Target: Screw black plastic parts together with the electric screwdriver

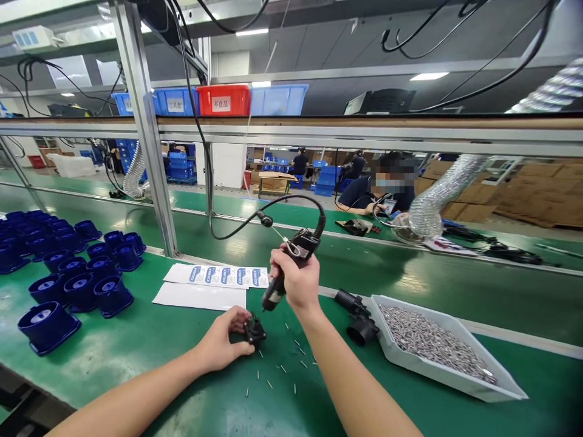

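Observation:
My left hand [223, 340] grips a small black plastic part [254, 331] against the green table [182, 388], fingers behind it and thumb at its front. My right hand [298, 279] is wrapped round a black corded electric screwdriver [277, 285], which tilts down to the left. Its tip hangs just above the black part; whether they touch is too small to tell. Several loose screws [269, 383] lie on the table around and to the right of the part.
At the right stands a white tray [387, 346] of screws, with black fittings [362, 328] beside it. Many blue cups [48, 328] fill the left. Label sheets [200, 296] lie behind my left hand. A metal post [146, 133] rises beyond; a person [359, 193] sits across.

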`<action>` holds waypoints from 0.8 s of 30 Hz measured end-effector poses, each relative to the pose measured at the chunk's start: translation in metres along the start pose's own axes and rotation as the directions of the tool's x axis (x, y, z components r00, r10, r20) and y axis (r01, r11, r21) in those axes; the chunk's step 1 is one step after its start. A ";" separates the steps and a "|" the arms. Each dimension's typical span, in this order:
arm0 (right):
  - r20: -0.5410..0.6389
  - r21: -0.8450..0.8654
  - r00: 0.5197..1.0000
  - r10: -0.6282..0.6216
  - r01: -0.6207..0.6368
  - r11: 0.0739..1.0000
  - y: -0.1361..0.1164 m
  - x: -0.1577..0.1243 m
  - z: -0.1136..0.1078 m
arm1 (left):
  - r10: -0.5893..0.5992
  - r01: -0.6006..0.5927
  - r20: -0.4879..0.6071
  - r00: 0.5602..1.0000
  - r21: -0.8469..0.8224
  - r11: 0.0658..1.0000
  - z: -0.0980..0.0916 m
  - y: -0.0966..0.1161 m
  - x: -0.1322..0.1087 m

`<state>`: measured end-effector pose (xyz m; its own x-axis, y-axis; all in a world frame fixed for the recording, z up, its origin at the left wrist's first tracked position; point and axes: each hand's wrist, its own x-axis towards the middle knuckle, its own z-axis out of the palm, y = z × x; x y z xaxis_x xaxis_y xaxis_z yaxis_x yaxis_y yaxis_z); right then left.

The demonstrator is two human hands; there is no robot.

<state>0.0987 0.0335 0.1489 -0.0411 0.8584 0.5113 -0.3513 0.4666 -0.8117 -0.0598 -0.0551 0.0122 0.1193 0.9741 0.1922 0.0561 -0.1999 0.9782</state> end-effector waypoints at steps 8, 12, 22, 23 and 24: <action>0.047 -0.550 0.999 -0.003 0.029 0.835 0.064 0.026 -0.034 | -0.133 0.124 0.008 0.991 -0.414 0.902 -0.011 0.005 0.005; 0.174 -0.667 0.980 0.091 0.049 0.743 0.068 0.023 -0.033 | -0.136 0.149 0.066 0.988 -0.569 0.809 -0.012 0.013 0.003; 0.361 -0.545 0.884 -0.296 0.458 0.702 0.028 0.010 -0.018 | -0.006 0.180 0.241 0.970 -0.709 0.682 -0.022 0.031 -0.004; 0.349 -0.511 0.875 -0.334 0.477 0.716 0.021 0.008 -0.015 | 0.022 0.174 0.256 0.966 -0.716 0.676 -0.023 0.034 -0.005; 0.344 -0.476 0.873 -0.346 0.480 0.737 0.015 0.006 -0.012 | 0.043 0.168 0.262 0.964 -0.725 0.668 -0.024 0.036 -0.006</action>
<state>0.1047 0.0488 0.1363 -0.2362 0.5143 0.8244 0.1663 0.8573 -0.4872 -0.0824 -0.0654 0.0480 0.3775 0.9026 0.2069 -0.6617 0.1066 0.7422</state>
